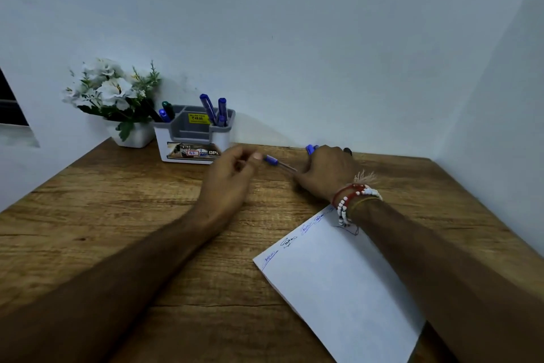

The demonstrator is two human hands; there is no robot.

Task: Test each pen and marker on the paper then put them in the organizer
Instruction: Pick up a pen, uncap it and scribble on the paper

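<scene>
Most of the job looks done: several pens already stand in the organizer (192, 134) at the back of the desk (117, 215), some in its left pocket and some in its right, and the paper (338, 283) near the front carries a row of small scribbles along its top edge. The left hand (232, 174) pinches the blue end of a pen (275, 161), whose other end reaches the right hand (326, 171). That hand is also closed on more pens (311, 149), so a few remain to test and store.
</scene>
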